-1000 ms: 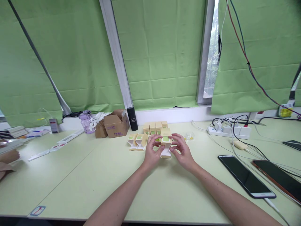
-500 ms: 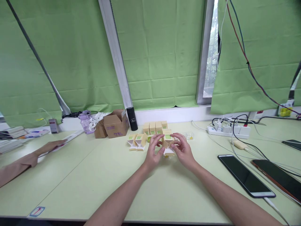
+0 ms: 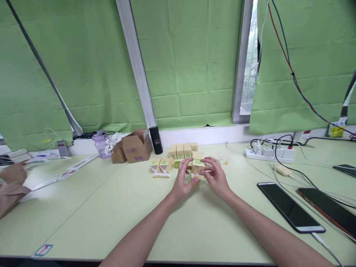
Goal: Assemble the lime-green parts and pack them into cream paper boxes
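Observation:
Between my two hands is a small tan cardboard box (image 3: 197, 168) with a green-edged window and a folded front flap. My left hand (image 3: 183, 177) grips its left side, thumb low by the flap. On the right side, my right hand (image 3: 215, 174) holds it with bent fingers. Something small and yellowish shows under the flap, too small to name. Two open boxes (image 3: 161, 167) of the same kind stand to the left with their flaps down. Behind is a row of several closed boxes (image 3: 183, 149). A round green item (image 3: 177, 164) sits partly hidden beside my left hand.
A clear container (image 3: 224, 160) lies right of my hands. A brown carton (image 3: 136, 146), a black bottle (image 3: 156, 140) and a purple bottle (image 3: 101, 144) stand at the back left. Phones (image 3: 290, 207), cables and a power strip (image 3: 271, 155) occupy the right. Another person's hand (image 3: 13, 174) is far left.
The front flap of the box in my hands has swung up a little, and my left thumb has shifted slightly. The other person's hand has drawn back left, off the white strip.

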A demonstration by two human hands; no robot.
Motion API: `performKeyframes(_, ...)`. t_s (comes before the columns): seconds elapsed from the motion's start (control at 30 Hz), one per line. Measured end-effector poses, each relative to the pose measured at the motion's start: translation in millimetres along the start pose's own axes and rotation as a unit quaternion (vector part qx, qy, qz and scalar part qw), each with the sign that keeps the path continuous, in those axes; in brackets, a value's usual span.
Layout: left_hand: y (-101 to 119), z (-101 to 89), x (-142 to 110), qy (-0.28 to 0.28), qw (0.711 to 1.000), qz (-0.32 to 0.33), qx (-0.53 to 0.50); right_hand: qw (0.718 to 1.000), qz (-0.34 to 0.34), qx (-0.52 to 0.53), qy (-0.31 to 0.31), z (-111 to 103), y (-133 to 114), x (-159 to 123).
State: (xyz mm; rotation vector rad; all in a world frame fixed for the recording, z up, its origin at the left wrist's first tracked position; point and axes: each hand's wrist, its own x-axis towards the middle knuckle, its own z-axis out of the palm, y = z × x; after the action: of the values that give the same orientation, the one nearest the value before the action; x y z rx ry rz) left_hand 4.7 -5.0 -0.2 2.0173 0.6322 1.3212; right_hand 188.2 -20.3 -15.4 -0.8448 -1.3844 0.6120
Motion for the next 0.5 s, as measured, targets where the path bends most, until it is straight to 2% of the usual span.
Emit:
performKeyframes(0.27,-4.4,-0.2,1.6,0.038,0.998,-0.034,-0.044,1.0,-0.01,-0.002,-0.029,-0.2,-3.5,-3.6)
performKeyframes(0.5,-4.3,-0.5,1.4,0.044,0.995,-0.049,-0.069,0.998,-0.014,0.029,-0.052,-1.5,-2.0,-5.2)
